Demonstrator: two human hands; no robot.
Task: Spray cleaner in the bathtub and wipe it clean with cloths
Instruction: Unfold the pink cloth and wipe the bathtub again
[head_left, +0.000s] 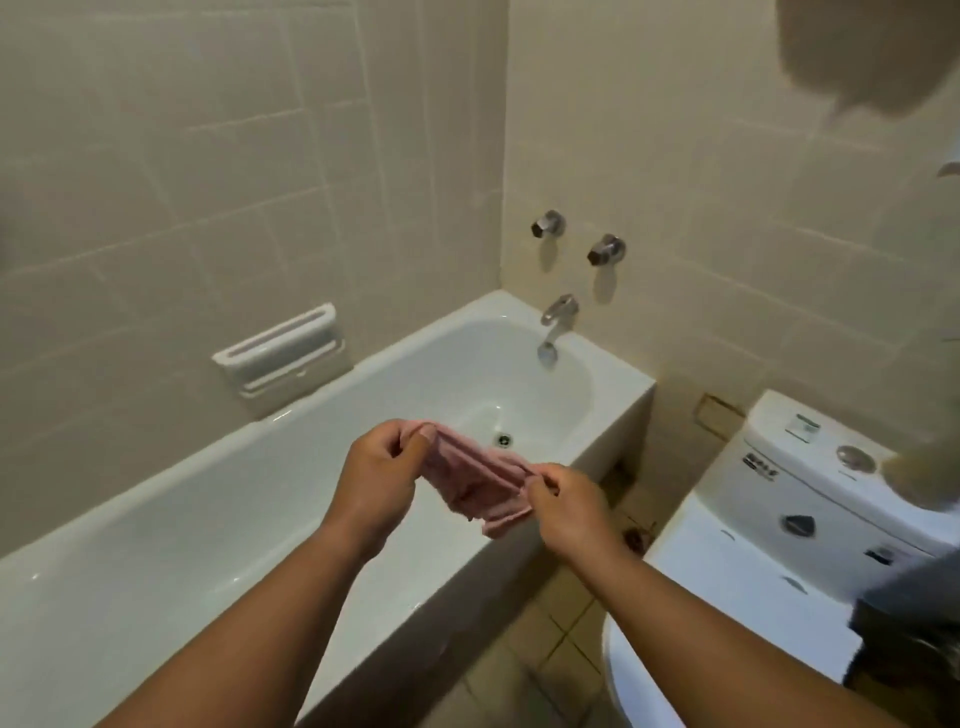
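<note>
Both hands are out over the near rim of the white bathtub (156, 519), stretching a pink cloth (475, 486) between them. The left hand (376, 478) pinches its upper corner with curled fingers; the right hand (563, 506) pinches the opposite edge. Beyond the hands lies the drain (503, 440), with the spout (556, 325) farther back. A toilet (753, 545) stands right of the right hand.

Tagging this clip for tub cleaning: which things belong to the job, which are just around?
Job: pink cloth, pinched by left hand and right hand; bathtub.
Around: toilet, upper wall tap, lower wall tap, spout, soap holder.
</note>
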